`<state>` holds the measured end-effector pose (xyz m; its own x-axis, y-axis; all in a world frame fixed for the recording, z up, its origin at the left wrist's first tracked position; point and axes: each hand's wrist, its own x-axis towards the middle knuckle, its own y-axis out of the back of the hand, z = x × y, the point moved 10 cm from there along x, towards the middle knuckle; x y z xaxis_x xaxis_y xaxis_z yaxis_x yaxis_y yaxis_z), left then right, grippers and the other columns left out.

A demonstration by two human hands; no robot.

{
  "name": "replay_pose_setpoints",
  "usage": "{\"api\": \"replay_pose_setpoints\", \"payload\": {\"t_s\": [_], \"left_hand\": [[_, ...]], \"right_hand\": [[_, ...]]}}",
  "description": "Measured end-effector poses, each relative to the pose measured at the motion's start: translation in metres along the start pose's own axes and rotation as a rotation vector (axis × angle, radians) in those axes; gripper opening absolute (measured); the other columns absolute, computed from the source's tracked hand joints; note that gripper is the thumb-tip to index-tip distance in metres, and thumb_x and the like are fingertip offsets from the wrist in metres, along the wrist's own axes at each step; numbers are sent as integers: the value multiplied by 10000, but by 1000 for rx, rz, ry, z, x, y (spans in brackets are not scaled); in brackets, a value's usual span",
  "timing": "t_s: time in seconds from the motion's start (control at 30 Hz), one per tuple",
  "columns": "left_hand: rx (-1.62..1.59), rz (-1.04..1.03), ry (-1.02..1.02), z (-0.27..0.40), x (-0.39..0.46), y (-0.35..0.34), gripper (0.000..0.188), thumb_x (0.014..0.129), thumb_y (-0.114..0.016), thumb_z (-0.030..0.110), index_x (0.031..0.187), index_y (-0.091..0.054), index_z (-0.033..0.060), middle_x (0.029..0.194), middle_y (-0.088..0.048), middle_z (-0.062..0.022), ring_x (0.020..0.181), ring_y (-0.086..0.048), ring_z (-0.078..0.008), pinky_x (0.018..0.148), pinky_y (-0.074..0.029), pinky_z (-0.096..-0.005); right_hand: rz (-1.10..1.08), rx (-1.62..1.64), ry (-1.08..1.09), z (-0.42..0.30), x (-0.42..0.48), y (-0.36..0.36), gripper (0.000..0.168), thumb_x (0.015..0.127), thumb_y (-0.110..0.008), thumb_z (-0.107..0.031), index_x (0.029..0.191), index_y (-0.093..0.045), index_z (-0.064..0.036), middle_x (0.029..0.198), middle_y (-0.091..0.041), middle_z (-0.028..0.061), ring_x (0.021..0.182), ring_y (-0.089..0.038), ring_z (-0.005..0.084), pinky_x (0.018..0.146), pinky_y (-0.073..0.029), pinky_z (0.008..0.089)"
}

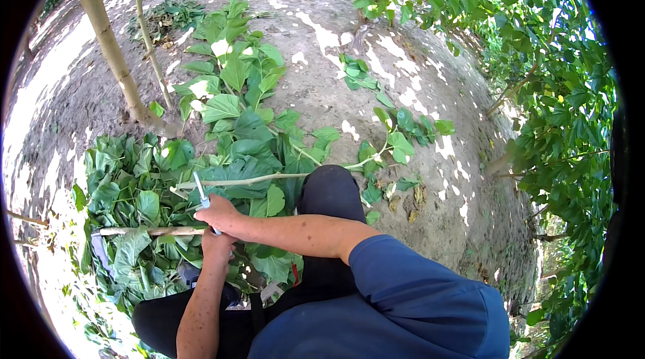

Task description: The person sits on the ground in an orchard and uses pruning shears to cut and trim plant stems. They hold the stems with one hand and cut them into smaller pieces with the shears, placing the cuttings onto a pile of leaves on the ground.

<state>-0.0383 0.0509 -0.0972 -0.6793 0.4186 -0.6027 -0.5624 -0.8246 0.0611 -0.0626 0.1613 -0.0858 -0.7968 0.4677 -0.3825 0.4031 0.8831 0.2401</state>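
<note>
My right hand (220,215) is closed around a thin pale rod (199,187), whose upper end sticks out past the fingers. Just below it, touching it, my left hand (216,247) is closed on the lower part of the same rod. A wooden stick or handle (151,231) runs from the left up to my left hand; whether the fingers also grip it is hidden. At its far end a flat grey piece (102,254) lies among the leaves. Under both hands spreads a heap of large green leaves (121,177). A cut leafy branch (252,180) crosses just above my right hand.
My dark-trousered knee (330,193) rises beside the branch. Two slim tree trunks (108,36) stand at upper left. More leafy branches (234,77) lie on the dry soil (322,92). Dense green foliage (559,107) hangs along the right side. A shoe (189,273) rests by the heap.
</note>
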Motion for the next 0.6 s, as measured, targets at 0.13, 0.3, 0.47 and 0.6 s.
{"api": "replay_pose_setpoints", "payload": {"t_s": [0.13, 0.3, 0.47, 0.6], "left_hand": [[73, 17, -33, 8, 0, -2, 306, 692, -695, 79, 957, -553, 19, 693, -588, -49, 469, -527, -128, 387, -409, -292], [208, 96, -178, 6, 15, 9, 336, 682, -720, 131, 943, -577, -25, 701, -616, -81, 461, -551, -169, 408, -427, -319], [277, 171, -228, 2, 22, 19, 353, 664, -738, 162, 910, -612, -57, 740, -657, -124, 499, -602, -217, 447, -462, -343], [322, 177, -156, 15, 11, 15, 440, 646, -767, 228, 970, -658, -49, 876, -699, -183, 764, -663, -304, 693, -497, -398]], "right_hand": [[21, -59, 10, 4, 8, 0, 383, 689, -677, -241, 914, -588, 56, 788, -669, 214, 749, -674, 353, 698, -516, 440], [47, -94, 13, -2, 6, 4, 395, 684, -669, -246, 931, -591, 52, 825, -674, 237, 803, -666, 398, 750, -513, 461], [55, -84, 29, -15, -2, 8, 345, 673, -648, -215, 894, -600, 46, 791, -670, 238, 788, -664, 403, 739, -516, 466], [81, -83, 28, -13, 0, 13, 298, 659, -640, -176, 866, -605, 36, 731, -662, 219, 720, -662, 389, 686, -519, 465]]}}
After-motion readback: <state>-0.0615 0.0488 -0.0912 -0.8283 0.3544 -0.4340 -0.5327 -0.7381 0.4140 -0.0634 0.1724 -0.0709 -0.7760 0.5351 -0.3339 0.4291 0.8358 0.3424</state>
